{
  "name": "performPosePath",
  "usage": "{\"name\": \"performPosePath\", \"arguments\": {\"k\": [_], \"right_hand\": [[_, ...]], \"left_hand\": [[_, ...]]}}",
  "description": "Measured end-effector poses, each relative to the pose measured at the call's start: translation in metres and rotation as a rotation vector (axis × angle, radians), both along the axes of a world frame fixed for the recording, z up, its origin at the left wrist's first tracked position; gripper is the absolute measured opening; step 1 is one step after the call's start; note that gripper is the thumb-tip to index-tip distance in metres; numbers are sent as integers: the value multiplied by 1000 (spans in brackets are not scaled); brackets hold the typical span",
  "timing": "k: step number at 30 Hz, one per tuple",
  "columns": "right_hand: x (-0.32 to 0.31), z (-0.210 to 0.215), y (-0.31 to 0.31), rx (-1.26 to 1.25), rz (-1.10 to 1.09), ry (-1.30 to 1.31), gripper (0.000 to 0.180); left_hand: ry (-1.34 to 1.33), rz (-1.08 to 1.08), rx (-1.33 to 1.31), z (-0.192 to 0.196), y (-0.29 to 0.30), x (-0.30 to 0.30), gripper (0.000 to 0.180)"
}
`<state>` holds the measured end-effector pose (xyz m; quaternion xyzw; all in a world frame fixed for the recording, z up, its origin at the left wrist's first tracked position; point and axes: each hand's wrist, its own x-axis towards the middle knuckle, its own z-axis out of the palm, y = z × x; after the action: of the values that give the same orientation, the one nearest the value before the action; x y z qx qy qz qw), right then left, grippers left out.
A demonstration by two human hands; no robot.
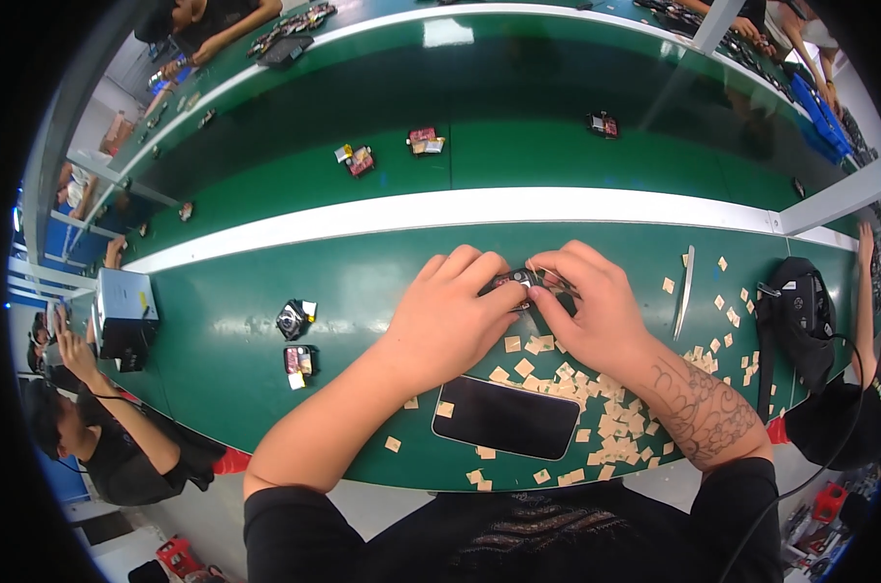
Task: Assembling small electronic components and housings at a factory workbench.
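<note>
Near the middle of the green table [217, 253], my left hand [450, 316] and my right hand [591, 306] meet around a small black electronic module [521, 278]. Fingers of both hands close on it and cover most of it. My right thumb and forefinger pinch at its top, where a thin pale edge shows. Below the hands lies a dark-screened phone [503, 418] with a tan square on it. Many small tan squares [615, 418] are scattered around the phone and under my right forearm. To the left sit a round-fronted black module [293, 319] and another small module [300, 360].
A long thin silvery tool [686, 291] lies right of my hands, near a black pouch [800, 311]. A white rail [460, 209] separates the table from a green surface bearing red modules [426, 142]. A box-shaped device [127, 306] stands left. Co-workers sit at both sides.
</note>
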<state>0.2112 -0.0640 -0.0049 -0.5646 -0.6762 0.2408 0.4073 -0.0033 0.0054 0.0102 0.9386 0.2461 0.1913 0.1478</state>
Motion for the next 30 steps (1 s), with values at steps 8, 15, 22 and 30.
{"name": "performPosePath", "arguments": {"k": [8, 15, 22, 30], "right_hand": [[13, -2, -3, 59, 21, 5, 23], [19, -5, 2, 35, -30, 48, 20], [26, -11, 2, 22, 287, -196, 28], [15, -3, -2, -4, 15, -261, 56]], "left_hand": [[-19, -55, -36, 8, 3, -2, 50], [112, 148, 84, -3, 4, -1, 63], [8, 23, -73, -8, 5, -1, 50], [110, 172, 25, -6, 4, -1, 68]]}}
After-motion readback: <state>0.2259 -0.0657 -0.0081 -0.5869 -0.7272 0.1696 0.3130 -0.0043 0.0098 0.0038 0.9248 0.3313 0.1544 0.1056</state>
